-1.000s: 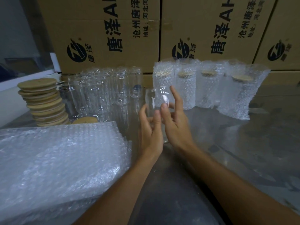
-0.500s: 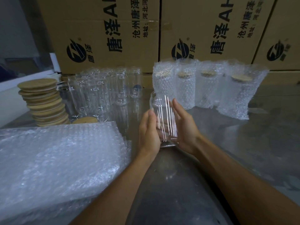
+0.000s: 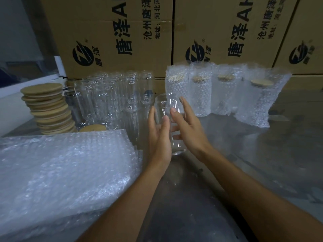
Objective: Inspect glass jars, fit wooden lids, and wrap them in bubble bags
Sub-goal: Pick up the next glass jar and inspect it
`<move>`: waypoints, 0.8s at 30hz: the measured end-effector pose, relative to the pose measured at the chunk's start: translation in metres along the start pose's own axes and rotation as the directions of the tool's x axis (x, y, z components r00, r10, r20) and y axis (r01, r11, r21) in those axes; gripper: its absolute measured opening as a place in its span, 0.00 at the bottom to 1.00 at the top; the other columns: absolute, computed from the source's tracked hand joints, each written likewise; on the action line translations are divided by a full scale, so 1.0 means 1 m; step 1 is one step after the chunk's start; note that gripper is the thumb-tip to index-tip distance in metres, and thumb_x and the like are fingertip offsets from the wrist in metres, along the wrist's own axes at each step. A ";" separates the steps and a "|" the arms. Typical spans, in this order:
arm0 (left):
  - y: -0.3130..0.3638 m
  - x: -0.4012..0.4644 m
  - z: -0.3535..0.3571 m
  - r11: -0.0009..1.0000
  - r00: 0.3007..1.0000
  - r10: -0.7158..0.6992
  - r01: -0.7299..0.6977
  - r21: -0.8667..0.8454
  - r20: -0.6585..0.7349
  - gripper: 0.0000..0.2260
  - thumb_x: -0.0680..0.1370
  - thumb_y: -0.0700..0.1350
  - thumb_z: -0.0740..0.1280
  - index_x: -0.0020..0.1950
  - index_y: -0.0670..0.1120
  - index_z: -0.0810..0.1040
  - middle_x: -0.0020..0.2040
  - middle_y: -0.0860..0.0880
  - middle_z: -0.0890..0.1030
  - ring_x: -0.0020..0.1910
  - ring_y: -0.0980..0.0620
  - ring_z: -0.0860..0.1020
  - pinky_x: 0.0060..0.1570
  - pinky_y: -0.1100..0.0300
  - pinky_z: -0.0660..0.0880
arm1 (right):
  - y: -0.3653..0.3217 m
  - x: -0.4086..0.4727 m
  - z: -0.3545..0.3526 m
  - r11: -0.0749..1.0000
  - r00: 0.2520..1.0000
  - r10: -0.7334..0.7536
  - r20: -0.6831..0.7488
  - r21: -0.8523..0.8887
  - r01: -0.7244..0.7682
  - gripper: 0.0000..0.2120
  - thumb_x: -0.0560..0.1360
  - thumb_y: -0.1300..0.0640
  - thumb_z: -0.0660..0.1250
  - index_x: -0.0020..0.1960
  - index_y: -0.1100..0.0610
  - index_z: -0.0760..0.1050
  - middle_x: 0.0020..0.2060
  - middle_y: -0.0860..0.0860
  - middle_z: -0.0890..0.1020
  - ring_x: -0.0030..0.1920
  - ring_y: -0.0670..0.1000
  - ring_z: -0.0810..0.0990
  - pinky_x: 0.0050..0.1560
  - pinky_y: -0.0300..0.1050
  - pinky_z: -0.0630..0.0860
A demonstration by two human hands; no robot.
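Observation:
A clear glass jar (image 3: 166,109) with no lid is held upright between my two palms above the table. My left hand (image 3: 160,137) presses its left side with straight fingers. My right hand (image 3: 187,128) presses its right side, fingers straight and pointing up. Behind it to the left stands a group of several bare glass jars (image 3: 111,98). A stack of round wooden lids (image 3: 49,109) rises at the far left, and one loose lid (image 3: 92,128) lies beside it. A pile of flat bubble bags (image 3: 66,172) fills the near left.
Several jars wrapped in bubble bags (image 3: 225,91), wooden lids on, stand in a row at the back right. Printed cardboard boxes (image 3: 122,35) form a wall behind everything. The grey metal table (image 3: 262,163) spreads out to the right and front.
The jar has turned between my palms and risen slightly. My right hand slid forward, from cupping the jar's side to lying flat against it with fingers up.

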State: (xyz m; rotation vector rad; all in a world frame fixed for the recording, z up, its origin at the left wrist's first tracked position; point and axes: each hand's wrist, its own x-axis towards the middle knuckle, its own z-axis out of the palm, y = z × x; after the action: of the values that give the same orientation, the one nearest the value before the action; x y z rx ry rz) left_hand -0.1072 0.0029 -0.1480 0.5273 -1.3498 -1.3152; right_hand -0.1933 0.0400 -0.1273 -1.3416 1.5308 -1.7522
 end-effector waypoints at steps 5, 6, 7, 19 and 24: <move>0.009 -0.001 -0.004 0.989 0.994 -0.087 0.093 -0.117 0.059 0.25 0.83 0.52 0.61 0.79 0.58 0.59 0.61 0.69 0.78 0.64 0.54 0.78 0.64 0.41 0.75 | 0.000 0.002 0.002 0.928 0.977 0.210 0.039 0.306 -0.212 0.24 0.83 0.42 0.59 0.78 0.46 0.66 0.64 0.51 0.82 0.62 0.52 0.83 0.59 0.55 0.82; 0.009 -0.001 -0.004 0.985 0.993 -0.105 0.112 -0.128 0.060 0.26 0.82 0.53 0.62 0.79 0.59 0.59 0.68 0.64 0.75 0.69 0.50 0.75 0.67 0.38 0.72 | 0.000 0.003 0.001 0.887 0.958 0.277 0.077 0.363 -0.286 0.20 0.83 0.41 0.58 0.74 0.43 0.69 0.62 0.57 0.83 0.59 0.59 0.83 0.58 0.61 0.82; 0.009 -0.001 -0.005 0.984 0.992 -0.111 0.119 -0.134 0.064 0.27 0.81 0.53 0.62 0.79 0.59 0.59 0.71 0.61 0.73 0.69 0.49 0.75 0.66 0.39 0.72 | 0.001 0.004 0.000 0.845 0.937 0.328 0.124 0.405 -0.349 0.16 0.83 0.39 0.57 0.69 0.40 0.71 0.59 0.60 0.83 0.55 0.62 0.84 0.54 0.63 0.81; 0.000 -0.001 -0.004 0.999 0.999 -0.032 0.032 -0.029 0.005 0.26 0.83 0.47 0.63 0.78 0.62 0.56 0.80 0.56 0.59 0.77 0.58 0.60 0.76 0.46 0.61 | 0.004 0.003 0.006 0.980 0.988 0.141 -0.059 -0.134 -0.148 0.29 0.83 0.36 0.52 0.77 0.51 0.68 0.70 0.54 0.77 0.69 0.57 0.77 0.69 0.61 0.73; -0.001 -0.002 -0.002 0.997 0.997 0.073 -0.073 0.017 -0.014 0.25 0.79 0.54 0.61 0.75 0.62 0.58 0.76 0.62 0.59 0.76 0.65 0.58 0.78 0.54 0.58 | 0.002 -0.003 0.008 0.967 0.994 0.066 -0.091 -0.240 -0.086 0.36 0.78 0.31 0.59 0.80 0.49 0.62 0.75 0.50 0.71 0.73 0.52 0.71 0.72 0.60 0.70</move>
State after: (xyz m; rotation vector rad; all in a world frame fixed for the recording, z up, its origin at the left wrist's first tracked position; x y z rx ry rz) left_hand -0.1048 0.0035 -0.1503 0.4932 -1.3565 -1.2403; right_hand -0.1852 0.0380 -0.1310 -1.3170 1.8685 -1.6315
